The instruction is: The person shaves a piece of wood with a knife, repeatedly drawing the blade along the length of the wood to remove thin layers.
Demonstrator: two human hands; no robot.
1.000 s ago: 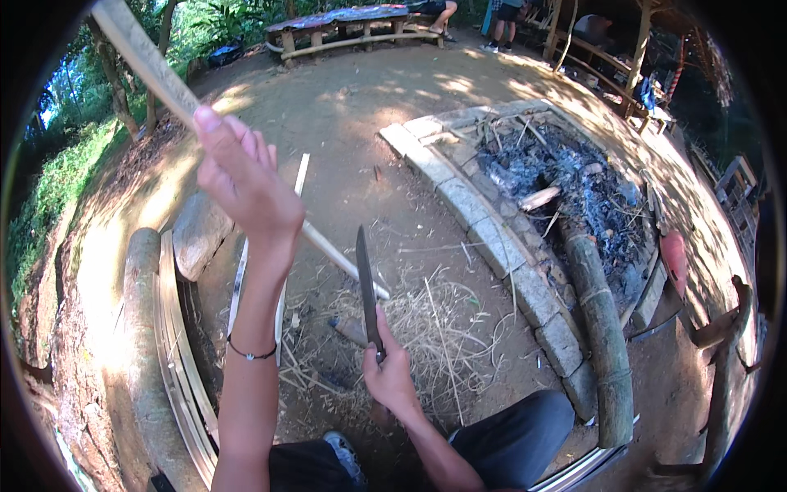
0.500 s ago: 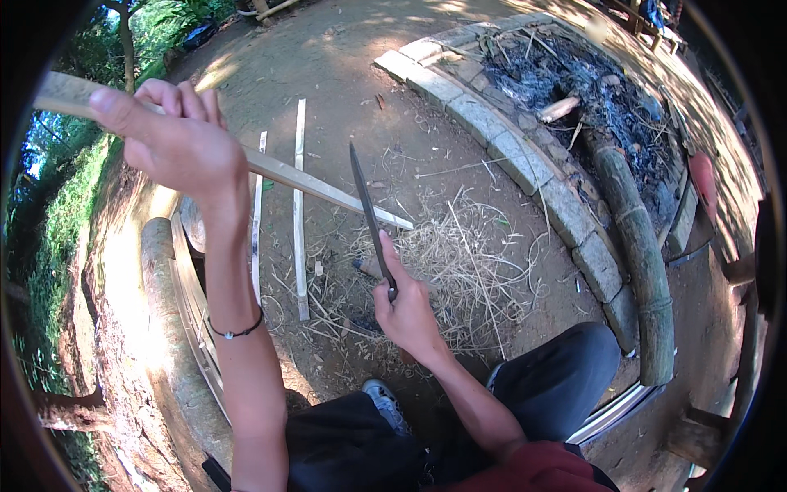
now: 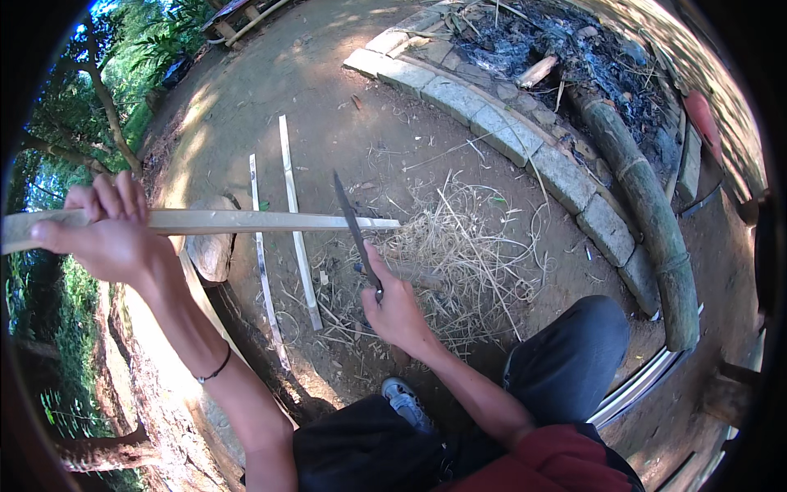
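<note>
My left hand [image 3: 115, 234] is closed around a long pale bamboo strip [image 3: 262, 220] at the far left. The strip runs almost level across to the right, and its far end lies by the knife blade. In my right hand [image 3: 396, 310] is a dark knife [image 3: 354, 225], its blade pointing up and slightly left, with my index finger along it. The blade crosses the strip near its right end; whether they touch I cannot tell. Below that end is a heap of thin bamboo shavings [image 3: 459, 254] on the ground.
Two more pale strips [image 3: 300, 221] lie on the dirt left of the shavings. A curved stone border [image 3: 512, 135] rings a fire pit of ash [image 3: 525, 37] at the upper right, with a thick bamboo pole [image 3: 635, 176] across it. A rock [image 3: 211, 254] sits at the left.
My left hand has moved left and down with the strip, which has swung from slanting to nearly level. The knife has shifted slightly left. The whole view has turned a little.
</note>
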